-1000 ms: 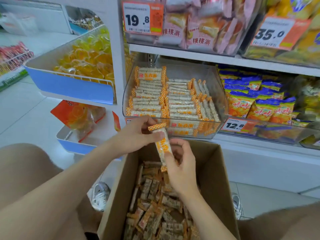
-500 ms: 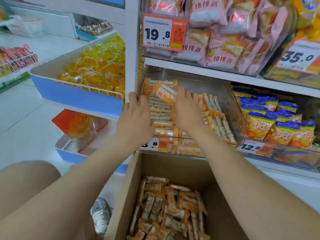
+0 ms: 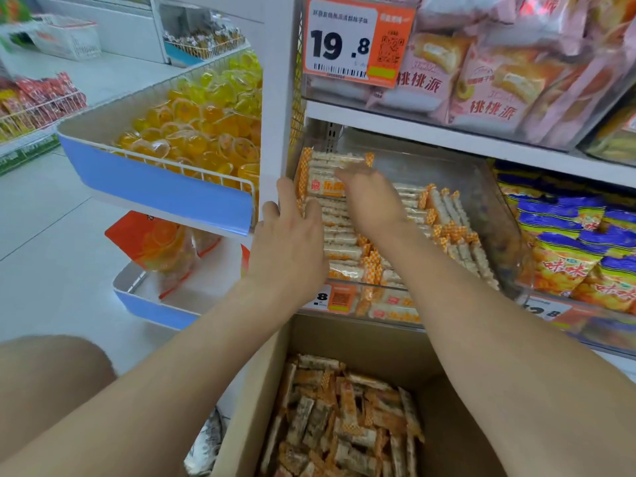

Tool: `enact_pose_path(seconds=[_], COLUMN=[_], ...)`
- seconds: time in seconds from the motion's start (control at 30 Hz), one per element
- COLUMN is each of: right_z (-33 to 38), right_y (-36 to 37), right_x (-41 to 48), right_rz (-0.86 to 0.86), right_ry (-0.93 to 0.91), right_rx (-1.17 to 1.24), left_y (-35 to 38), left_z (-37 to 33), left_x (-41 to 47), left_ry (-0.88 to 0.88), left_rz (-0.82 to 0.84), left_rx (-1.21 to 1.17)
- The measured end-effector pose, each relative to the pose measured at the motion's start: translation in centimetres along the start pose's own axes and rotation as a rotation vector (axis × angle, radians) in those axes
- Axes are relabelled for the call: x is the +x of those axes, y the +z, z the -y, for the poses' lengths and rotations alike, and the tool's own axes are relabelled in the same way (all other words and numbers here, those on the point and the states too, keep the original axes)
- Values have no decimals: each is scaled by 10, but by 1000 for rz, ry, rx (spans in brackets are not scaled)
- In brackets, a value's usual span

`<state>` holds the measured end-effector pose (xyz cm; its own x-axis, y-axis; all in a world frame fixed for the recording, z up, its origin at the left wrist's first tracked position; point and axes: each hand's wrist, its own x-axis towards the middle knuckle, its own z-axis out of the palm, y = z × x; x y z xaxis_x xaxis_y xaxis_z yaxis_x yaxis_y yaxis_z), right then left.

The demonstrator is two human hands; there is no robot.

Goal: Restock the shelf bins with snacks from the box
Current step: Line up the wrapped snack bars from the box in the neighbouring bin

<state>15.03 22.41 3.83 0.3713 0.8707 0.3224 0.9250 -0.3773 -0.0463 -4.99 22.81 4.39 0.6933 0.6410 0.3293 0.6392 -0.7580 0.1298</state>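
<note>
A clear shelf bin (image 3: 495, 204) holds rows of orange-ended snack bars (image 3: 344, 235). My left hand (image 3: 292, 239) reaches into the bin's left side, its straight fingers against the end of the left stack. My right hand (image 3: 373, 204), blurred by motion, lies over the back of that stack with its fingers on a top bar (image 3: 321, 188) that shows an orange label. Below my arms stands an open cardboard box (image 3: 347, 339) with several loose snack bars (image 3: 344, 418) piled inside.
A blue-fronted wire tray of yellow jelly cups (image 3: 192, 136) juts out at the left, with a lower tray (image 3: 155, 304) holding an orange bag. Pink cake packs (image 3: 488, 84) fill the shelf above. Blue-and-yellow snack bags (image 3: 571, 246) sit right of the bin.
Both hands rose from the box to the bin with a bar. That bar now lies on the left stack, and my right hand has shifted left over it.
</note>
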Motion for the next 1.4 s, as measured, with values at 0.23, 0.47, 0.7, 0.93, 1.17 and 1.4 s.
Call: enact_pose_path(seconds=[0.23, 0.47, 0.7, 0.93, 1.17, 1.4], right_z=[7, 38, 32, -11, 1, 26], right_y=[-23, -71, -23, 82, 150, 211], right_x=[-26, -158, -276, -333, -346, -342], right_rz=[-8, -206, 601, 1071, 1123, 1097], right_ry=[91, 56, 73, 400, 424, 370], right_rx=[131, 462, 288, 302, 331, 213], left_y=[-3, -21, 31, 138, 224, 289], left_z=[3, 2, -42, -43, -19, -18], left_x=[-2, -32, -117, -149, -178, -212], left_ry=[4, 204, 334, 381, 170, -39], left_rz=[-37, -281, 456, 1054, 1252, 1297], left_rx=[-42, -21, -204, 9, -45, -200])
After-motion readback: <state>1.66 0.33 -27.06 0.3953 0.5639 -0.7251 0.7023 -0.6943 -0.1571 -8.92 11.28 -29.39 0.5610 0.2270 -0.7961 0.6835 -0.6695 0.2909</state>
